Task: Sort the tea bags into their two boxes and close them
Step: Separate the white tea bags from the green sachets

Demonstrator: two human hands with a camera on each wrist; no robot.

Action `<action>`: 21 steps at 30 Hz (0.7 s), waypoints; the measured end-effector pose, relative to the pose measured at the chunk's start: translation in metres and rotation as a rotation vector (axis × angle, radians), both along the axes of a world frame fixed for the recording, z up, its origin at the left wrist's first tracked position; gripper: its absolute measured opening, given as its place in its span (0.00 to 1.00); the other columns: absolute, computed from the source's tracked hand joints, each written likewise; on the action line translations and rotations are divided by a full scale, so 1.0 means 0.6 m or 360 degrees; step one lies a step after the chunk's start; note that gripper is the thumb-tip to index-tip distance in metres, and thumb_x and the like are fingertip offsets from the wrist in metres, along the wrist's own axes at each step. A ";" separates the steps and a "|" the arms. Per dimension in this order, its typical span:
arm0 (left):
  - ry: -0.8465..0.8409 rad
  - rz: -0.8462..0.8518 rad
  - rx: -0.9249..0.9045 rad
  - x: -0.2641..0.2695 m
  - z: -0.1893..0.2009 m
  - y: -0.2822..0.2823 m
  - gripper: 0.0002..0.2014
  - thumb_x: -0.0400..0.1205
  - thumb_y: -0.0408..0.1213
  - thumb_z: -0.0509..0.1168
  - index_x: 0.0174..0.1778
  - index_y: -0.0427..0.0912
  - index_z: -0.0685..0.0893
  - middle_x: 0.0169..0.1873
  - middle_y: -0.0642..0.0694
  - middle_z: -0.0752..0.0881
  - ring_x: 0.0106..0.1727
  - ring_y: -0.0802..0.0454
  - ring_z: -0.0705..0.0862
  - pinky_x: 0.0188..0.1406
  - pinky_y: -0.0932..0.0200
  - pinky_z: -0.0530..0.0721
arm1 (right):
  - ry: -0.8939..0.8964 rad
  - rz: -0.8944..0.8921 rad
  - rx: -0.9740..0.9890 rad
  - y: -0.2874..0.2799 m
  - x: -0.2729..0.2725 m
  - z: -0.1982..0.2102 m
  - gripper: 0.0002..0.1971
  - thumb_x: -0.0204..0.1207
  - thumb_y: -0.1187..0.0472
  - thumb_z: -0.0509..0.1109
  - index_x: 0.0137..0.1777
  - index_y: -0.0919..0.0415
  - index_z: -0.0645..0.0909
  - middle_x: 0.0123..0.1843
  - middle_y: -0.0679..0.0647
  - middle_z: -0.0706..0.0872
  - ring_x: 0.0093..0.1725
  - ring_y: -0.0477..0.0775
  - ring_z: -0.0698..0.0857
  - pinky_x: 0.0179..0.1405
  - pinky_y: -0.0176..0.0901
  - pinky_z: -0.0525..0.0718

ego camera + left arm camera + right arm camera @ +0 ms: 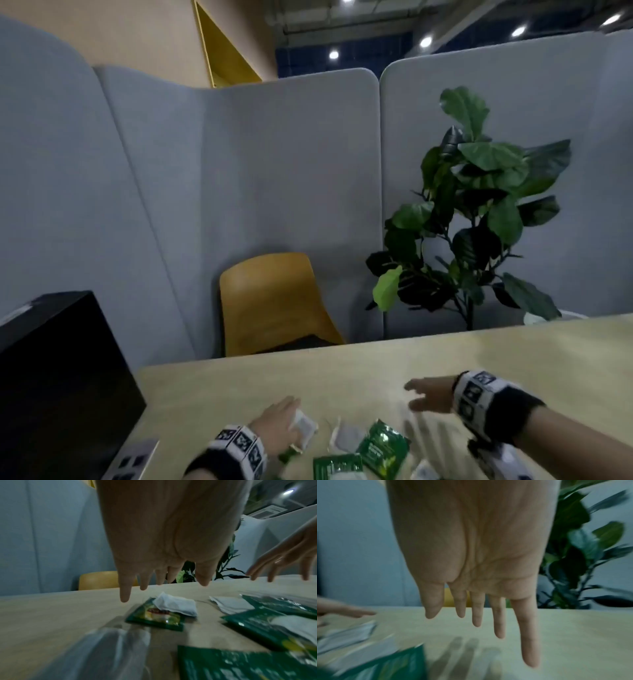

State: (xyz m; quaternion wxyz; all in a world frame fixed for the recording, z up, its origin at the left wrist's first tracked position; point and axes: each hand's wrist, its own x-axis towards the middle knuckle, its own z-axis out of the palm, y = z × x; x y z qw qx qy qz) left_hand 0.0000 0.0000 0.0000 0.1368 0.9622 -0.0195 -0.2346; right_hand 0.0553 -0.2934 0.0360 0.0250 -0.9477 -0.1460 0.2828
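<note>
Under the left hand: the left hand is spread over the tabletop with straight fingers, holding nothing. A white tea bag lies just below and ahead of its fingertips, overlapping a green sachet.
Head view of that contact: this hand looks to touch the white bag's edge, but blur hides whether it really does.
Right grip: the right hand hovers flat and empty, fingers straight and splayed, above bare tabletop. The tea bags lie to its near left side, a short way apart from it.
Nearer hand: by my reckoning the left, since it is almost on its bag while the right has only wood beneath it.
Lie of the bag: the white tea bag's long axis runs roughly across the left fingertips, from the little-finger side toward the thumb side.
Other tea bags: a second white bag and two more green sachets lie between the two hands, nearer the person than either grip.
Boxes: neither of the two boxes shows in any view, so I cannot tell which way they lie.
Writing: the green sachets carry pale print and a yellow and red picture, too blurred to read; no brand can be made out.
Wristbands: black-and-white square marker patterns, no words.
</note>
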 end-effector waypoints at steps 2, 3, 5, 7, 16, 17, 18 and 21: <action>0.0019 -0.0049 0.0018 -0.009 -0.016 -0.016 0.27 0.85 0.44 0.54 0.78 0.34 0.59 0.80 0.38 0.59 0.79 0.42 0.60 0.77 0.51 0.59 | 0.0083 0.0150 0.0000 0.036 -0.024 -0.024 0.28 0.84 0.50 0.55 0.81 0.56 0.55 0.81 0.59 0.62 0.79 0.57 0.66 0.75 0.47 0.63; 0.0032 -0.0095 0.0057 -0.016 -0.021 -0.021 0.26 0.85 0.43 0.54 0.77 0.34 0.61 0.79 0.37 0.60 0.78 0.43 0.61 0.76 0.52 0.60 | 0.0122 0.0259 -0.0027 0.054 -0.036 -0.032 0.27 0.84 0.50 0.54 0.81 0.57 0.56 0.81 0.60 0.62 0.79 0.59 0.65 0.76 0.49 0.63; 0.0087 -0.0106 -0.0015 -0.038 -0.021 -0.029 0.27 0.86 0.42 0.54 0.79 0.34 0.58 0.80 0.38 0.58 0.80 0.45 0.59 0.74 0.58 0.60 | 0.0189 0.0434 -0.0077 0.081 -0.065 -0.040 0.26 0.85 0.51 0.53 0.80 0.60 0.59 0.81 0.59 0.63 0.78 0.62 0.65 0.77 0.53 0.64; 0.0111 -0.0012 -0.0269 -0.069 -0.005 -0.023 0.26 0.87 0.42 0.54 0.81 0.40 0.58 0.81 0.43 0.58 0.80 0.48 0.60 0.70 0.66 0.61 | 0.0243 0.0446 0.0042 0.080 -0.088 -0.035 0.25 0.85 0.52 0.53 0.80 0.57 0.59 0.82 0.55 0.62 0.79 0.59 0.64 0.78 0.51 0.63; 0.0097 0.0261 -0.0131 -0.216 0.001 0.064 0.32 0.87 0.44 0.54 0.81 0.35 0.46 0.80 0.47 0.53 0.77 0.52 0.61 0.60 0.78 0.60 | -0.0210 -0.0133 -0.0544 -0.112 -0.143 -0.044 0.30 0.82 0.40 0.49 0.74 0.63 0.66 0.74 0.60 0.74 0.71 0.57 0.76 0.66 0.44 0.78; 0.0115 0.0211 -0.0122 -0.226 -0.003 0.047 0.30 0.87 0.45 0.53 0.81 0.36 0.50 0.79 0.50 0.55 0.76 0.52 0.62 0.61 0.77 0.60 | -0.0175 -0.0100 -0.0549 -0.106 -0.155 -0.046 0.30 0.83 0.40 0.49 0.73 0.64 0.67 0.73 0.60 0.76 0.71 0.58 0.76 0.69 0.48 0.75; 0.0136 0.0179 -0.0102 -0.228 -0.008 0.031 0.30 0.87 0.48 0.52 0.81 0.38 0.53 0.80 0.48 0.56 0.77 0.51 0.62 0.67 0.72 0.60 | -0.0138 -0.0065 -0.0434 -0.093 -0.166 -0.048 0.29 0.83 0.41 0.49 0.72 0.65 0.68 0.72 0.60 0.77 0.70 0.58 0.78 0.68 0.48 0.76; 0.0017 0.0264 -0.0296 -0.233 0.003 0.007 0.29 0.86 0.51 0.52 0.81 0.42 0.58 0.81 0.42 0.60 0.80 0.46 0.61 0.75 0.56 0.60 | 0.0102 -0.0204 0.0296 -0.048 -0.200 -0.039 0.22 0.84 0.47 0.53 0.71 0.61 0.69 0.70 0.62 0.76 0.51 0.56 0.85 0.41 0.42 0.88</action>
